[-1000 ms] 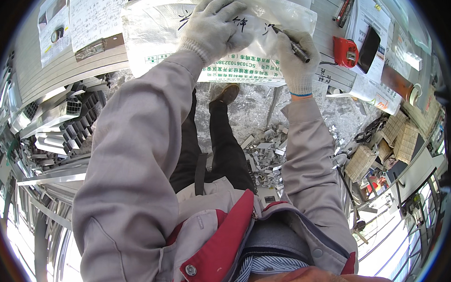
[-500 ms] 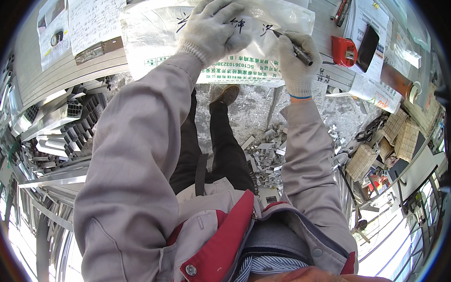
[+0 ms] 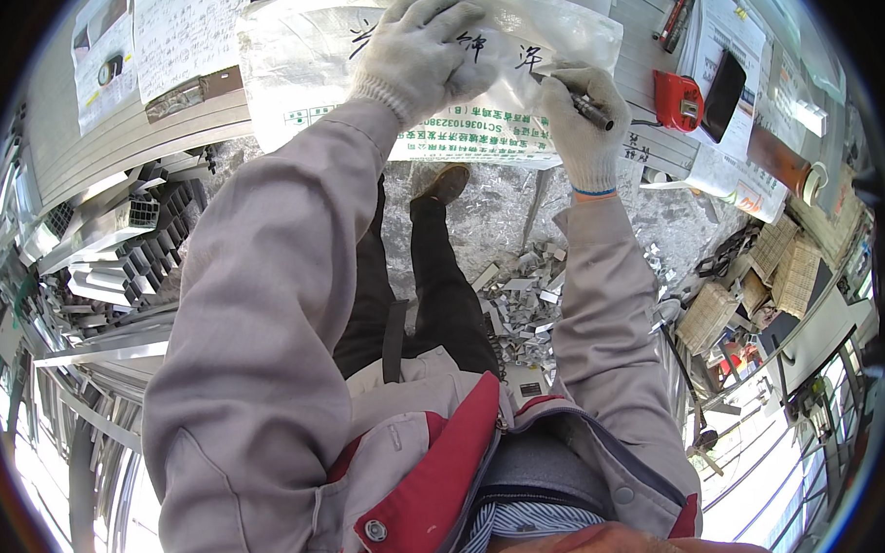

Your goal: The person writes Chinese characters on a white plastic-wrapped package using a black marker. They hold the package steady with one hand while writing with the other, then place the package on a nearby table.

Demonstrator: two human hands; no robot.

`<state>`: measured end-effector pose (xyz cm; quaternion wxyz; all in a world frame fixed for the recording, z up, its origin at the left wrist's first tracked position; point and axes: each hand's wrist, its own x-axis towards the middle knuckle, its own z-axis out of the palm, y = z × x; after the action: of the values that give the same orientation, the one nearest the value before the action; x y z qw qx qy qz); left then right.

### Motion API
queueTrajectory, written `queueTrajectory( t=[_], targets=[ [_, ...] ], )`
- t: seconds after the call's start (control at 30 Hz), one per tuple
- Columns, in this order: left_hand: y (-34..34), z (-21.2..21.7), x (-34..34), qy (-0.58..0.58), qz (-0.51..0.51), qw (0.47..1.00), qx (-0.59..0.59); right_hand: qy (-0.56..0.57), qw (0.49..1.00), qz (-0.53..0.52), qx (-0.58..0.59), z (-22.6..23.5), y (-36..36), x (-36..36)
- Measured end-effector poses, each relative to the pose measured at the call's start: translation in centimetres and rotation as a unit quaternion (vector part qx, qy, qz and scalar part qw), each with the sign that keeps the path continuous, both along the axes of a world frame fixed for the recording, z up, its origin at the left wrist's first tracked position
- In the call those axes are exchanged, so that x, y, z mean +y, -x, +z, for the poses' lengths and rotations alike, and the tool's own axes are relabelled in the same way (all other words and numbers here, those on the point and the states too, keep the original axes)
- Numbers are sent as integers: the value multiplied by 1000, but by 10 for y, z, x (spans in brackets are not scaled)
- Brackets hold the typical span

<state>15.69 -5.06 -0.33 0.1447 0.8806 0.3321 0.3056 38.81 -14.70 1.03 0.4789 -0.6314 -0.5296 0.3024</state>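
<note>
On the bench ahead of me lies a crinkled clear plastic bag (image 3: pixel 308 62) with black handwriting and green print, my left hand (image 3: pixel 425 48), in a knitted white glove, pressing it flat with fingers curled; my right hand (image 3: pixel 578 111) grips a dark marker (image 3: pixel 585 106), its tip touching the film, barely shifted since a second ago

The pale worktop (image 3: pixel 648 16) runs across the top of the view; a clear plastic bag (image 3: pixel 308 67) with printed and handwritten marks lies flat on it; to the right lie a red tape measure (image 3: pixel 677 100), a black phone-like slab (image 3: pixel 720 82) on papers and red pens (image 3: pixel 679 5); handwritten sheets (image 3: pixel 185 32) lie at the left; below, the floor (image 3: pixel 480 226) carries scattered metal offcuts (image 3: pixel 526 298).
</note>
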Motion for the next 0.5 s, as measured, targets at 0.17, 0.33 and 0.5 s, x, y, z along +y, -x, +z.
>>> queueTrajectory(
  t=[0.17,0.33,0.5],
  targets=[
    [-1,0,0,3,4,1000,-2,12,999,-21,24,4,3,0],
    [1,-1,0,7,-1,1000,0,41,996,-48,57,5,0,-3],
    [-1,-2,0,-5,7,1000,-9,14,997,-73,20,4,-6,-3]
  ],
)
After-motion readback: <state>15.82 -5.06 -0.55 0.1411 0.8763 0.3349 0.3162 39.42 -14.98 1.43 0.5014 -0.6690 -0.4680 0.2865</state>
